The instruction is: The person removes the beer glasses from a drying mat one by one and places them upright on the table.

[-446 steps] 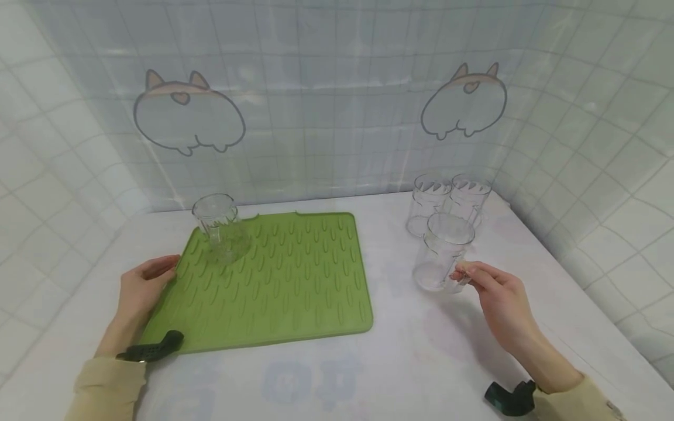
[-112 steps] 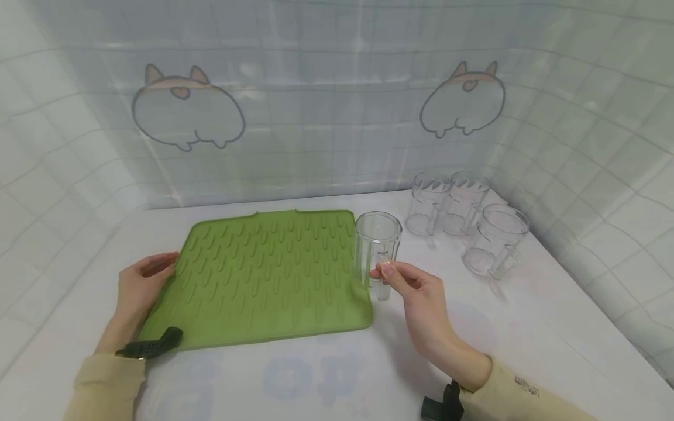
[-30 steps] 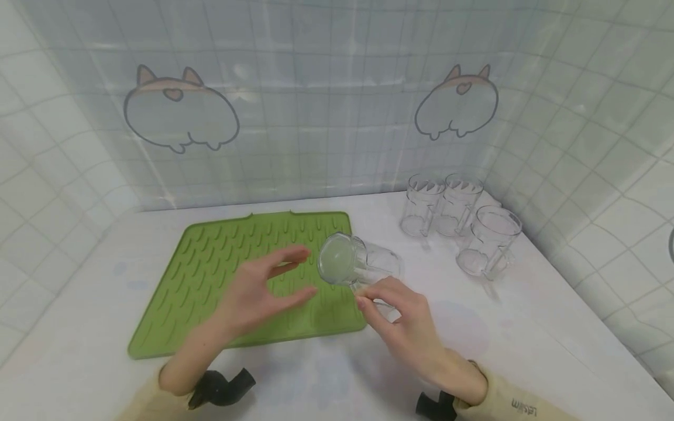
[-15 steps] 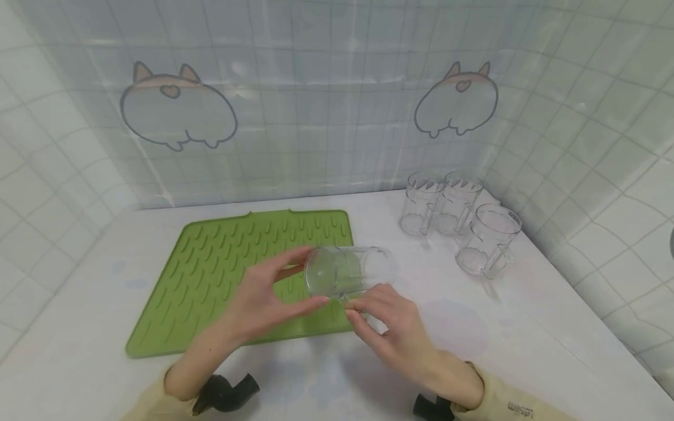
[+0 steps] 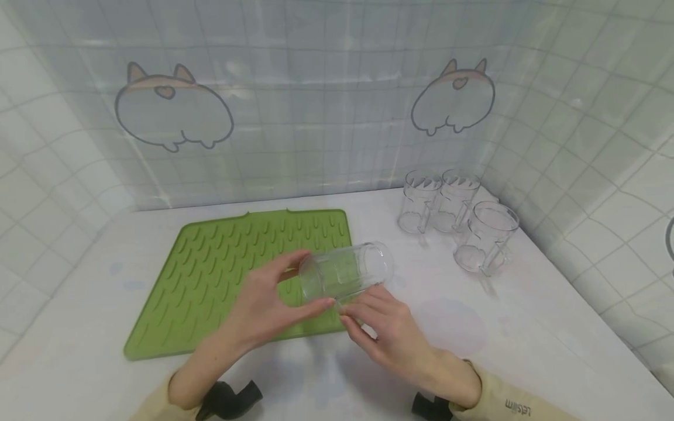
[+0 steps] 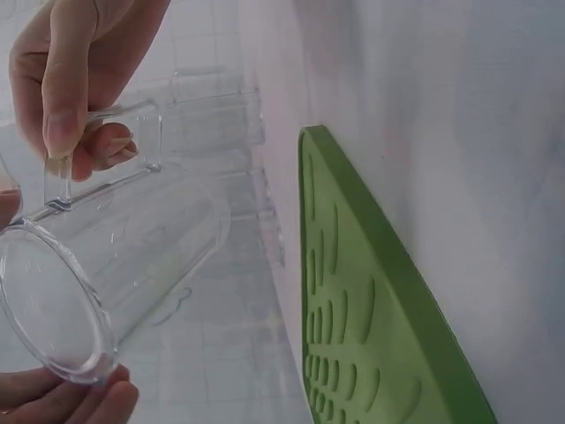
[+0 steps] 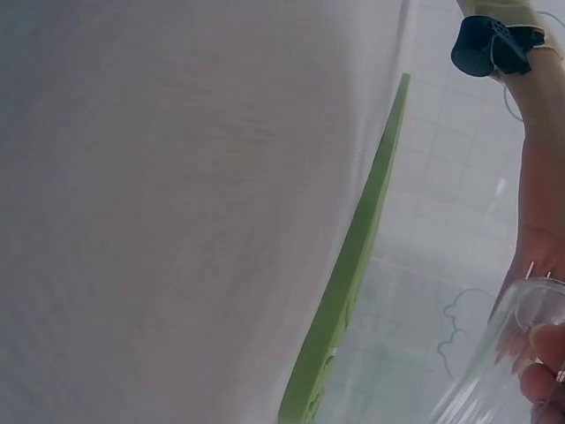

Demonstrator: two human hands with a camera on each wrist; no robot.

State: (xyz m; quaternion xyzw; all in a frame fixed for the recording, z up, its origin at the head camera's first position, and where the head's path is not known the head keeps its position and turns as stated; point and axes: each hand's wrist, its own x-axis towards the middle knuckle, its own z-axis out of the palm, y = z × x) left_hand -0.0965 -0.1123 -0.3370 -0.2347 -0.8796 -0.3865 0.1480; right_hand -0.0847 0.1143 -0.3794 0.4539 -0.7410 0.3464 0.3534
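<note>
A clear glass mug (image 5: 342,275) lies sideways in the air over the right part of the green ridged mat (image 5: 210,257). My left hand (image 5: 260,307) holds its left end, the thumb on the near side and the fingers on the far side. My right hand (image 5: 392,330) pinches the mug's handle from below right. In the left wrist view, the handle (image 6: 152,132) sits between the right thumb and fingers. Only part of the mug (image 7: 481,389) shows in the right wrist view. Which end of it is the mouth, I cannot tell.
Two clear mugs (image 5: 416,207) (image 5: 454,204) stand upright at the back right of the white table (image 5: 447,362). Another upright mug (image 5: 484,240) is nearer, by the right wall. Tiled-pattern sheeting (image 5: 316,117) closes off the back and sides.
The mug on the mat's left is gone from there, and one mug moved right. My left hand left the mat's edge and took the tipped mug's end. The held mug shifted slightly left.
</note>
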